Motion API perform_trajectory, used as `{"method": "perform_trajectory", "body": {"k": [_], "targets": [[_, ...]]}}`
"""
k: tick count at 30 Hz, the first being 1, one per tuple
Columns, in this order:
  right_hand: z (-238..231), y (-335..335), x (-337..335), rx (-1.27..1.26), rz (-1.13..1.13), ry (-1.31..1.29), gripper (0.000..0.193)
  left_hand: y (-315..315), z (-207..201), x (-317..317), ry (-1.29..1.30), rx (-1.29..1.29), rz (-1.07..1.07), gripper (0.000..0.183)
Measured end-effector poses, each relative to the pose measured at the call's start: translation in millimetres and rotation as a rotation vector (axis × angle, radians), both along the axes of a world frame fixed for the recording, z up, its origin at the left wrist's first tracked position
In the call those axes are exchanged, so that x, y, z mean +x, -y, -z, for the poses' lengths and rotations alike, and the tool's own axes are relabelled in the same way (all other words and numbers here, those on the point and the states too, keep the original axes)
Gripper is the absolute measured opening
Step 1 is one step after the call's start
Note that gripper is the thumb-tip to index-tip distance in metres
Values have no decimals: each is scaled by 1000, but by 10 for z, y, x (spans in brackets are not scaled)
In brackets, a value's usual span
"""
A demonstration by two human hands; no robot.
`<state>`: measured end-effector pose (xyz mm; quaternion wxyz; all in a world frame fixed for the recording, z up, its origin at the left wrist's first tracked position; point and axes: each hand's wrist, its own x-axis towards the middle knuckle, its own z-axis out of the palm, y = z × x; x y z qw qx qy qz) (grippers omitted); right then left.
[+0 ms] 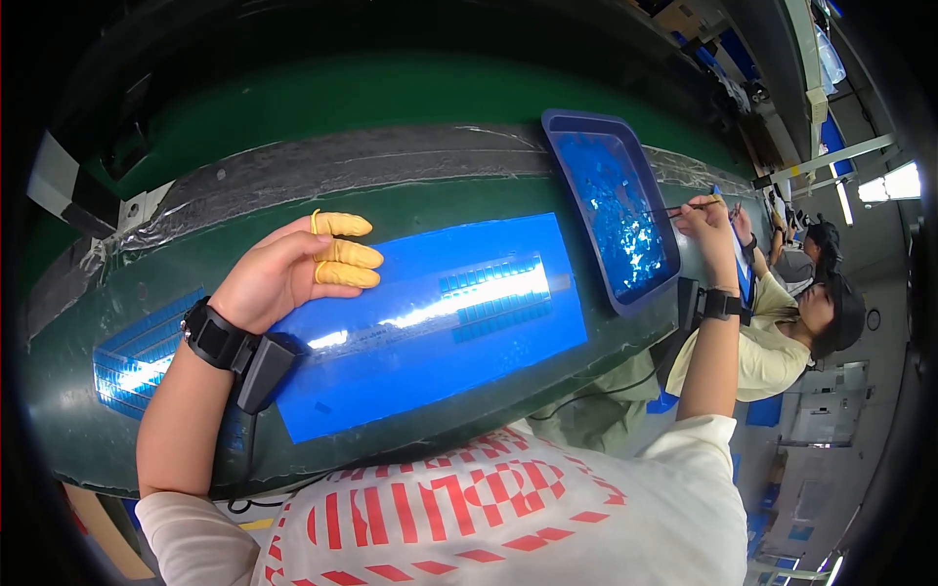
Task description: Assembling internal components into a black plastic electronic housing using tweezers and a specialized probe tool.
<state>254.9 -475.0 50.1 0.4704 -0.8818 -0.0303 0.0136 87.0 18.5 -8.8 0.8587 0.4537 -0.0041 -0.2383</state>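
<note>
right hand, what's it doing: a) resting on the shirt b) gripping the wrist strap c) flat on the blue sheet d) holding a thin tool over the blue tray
d: the right hand pinches a thin tool whose tip reaches over the blue tray of shiny blue pieces, while the left hand, with yellow finger cots, rests at the edge of the blue sheet.

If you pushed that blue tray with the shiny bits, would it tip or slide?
The blue tray looks shallow and wide-based, so it would probably slide rather than tip. It seems thin plastic, likely light. The small shiny pieces lie loose, so they might shift.
</note>
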Motion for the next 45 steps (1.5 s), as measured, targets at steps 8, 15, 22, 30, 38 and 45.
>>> {"method": "perform_trajectory", "body": {"k": [8,15,22,30,38,45], "targets": [[-54,-219,-181,85,-20,43,14,27,-2,38,-10,24,-26,33],[-493,-1561,-875,-231,-259,510,13,-9,-9,19,-7,3,-31,32],[-135,-2493,-1129,864,-559,-194,13,41,-2,-71,-11,76,-103,34],[456,-2734,-1264,926,-626,-547,11,107,36,-50,75,96,-94,37],[601,-2845,-1426,925,-758,-755,21,29,111,-45,17,50,-164,34],[675,-2866,-1389,794,-916,-851,22,30,166,-73,134,70,-100,40]]}}
